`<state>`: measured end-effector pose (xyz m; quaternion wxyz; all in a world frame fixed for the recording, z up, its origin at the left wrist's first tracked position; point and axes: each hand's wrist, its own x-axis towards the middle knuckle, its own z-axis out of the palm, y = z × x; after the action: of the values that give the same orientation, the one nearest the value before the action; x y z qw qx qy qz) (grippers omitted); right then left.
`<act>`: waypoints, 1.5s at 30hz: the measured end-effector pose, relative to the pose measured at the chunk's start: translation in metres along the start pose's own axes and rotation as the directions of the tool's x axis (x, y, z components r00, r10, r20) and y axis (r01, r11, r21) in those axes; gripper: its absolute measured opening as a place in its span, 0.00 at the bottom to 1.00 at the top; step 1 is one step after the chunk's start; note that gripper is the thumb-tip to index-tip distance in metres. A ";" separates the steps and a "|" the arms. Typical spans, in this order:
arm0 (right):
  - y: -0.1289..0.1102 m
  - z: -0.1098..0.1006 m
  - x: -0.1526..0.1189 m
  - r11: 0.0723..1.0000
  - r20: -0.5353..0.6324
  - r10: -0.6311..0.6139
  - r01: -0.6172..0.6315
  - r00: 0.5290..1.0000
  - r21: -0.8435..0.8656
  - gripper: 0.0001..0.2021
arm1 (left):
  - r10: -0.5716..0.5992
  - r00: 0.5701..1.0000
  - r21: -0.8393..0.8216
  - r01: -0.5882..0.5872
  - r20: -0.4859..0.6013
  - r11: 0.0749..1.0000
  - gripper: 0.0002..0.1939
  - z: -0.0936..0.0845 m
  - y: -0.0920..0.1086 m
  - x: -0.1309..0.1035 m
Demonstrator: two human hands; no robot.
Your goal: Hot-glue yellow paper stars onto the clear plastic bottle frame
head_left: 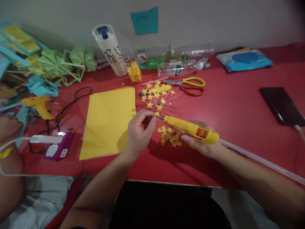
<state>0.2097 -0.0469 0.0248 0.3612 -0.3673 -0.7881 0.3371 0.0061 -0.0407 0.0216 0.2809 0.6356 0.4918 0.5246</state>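
Running from near right to far left, the glue gun (188, 127) sits gripped in the right hand (206, 149); its nozzle (160, 117) ends just beside the left hand (141, 129), thumb and forefinger together near a star (157, 113), pinch indeterminable.

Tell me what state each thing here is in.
Glue gun, held, stick protruding behind
Right hand, gripping glue gun
Left hand, pinched, contents unclear
Scissors, flat, handles apart
Phone, dark, cable attached
Tumbler, upright
Wipes, lid shut
Paper, stacked flat
Star pile, loose
Clear bottle, on its side
Purple box, lit
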 end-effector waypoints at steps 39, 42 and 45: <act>0.007 0.008 0.011 0.998 -0.253 0.041 -0.049 0.967 -0.026 0.04 | -0.515 0.662 -0.369 0.740 0.544 0.562 0.05 0.005 0.014 0.006; 0.004 0.007 0.015 1.000 -0.243 0.021 -0.015 0.970 0.027 0.02 | -0.518 0.572 -0.357 0.813 0.636 0.460 0.05 0.006 0.017 0.004; 0.001 0.004 0.015 0.999 -0.183 -0.011 0.020 0.983 0.046 0.02 | -0.515 0.526 -0.360 0.847 0.677 0.391 0.04 0.007 0.018 0.003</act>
<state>0.1999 -0.0356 0.0267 0.4434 -0.3816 -0.7461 0.3179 0.0182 -0.0436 0.0363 0.7875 0.3243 0.4132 0.3223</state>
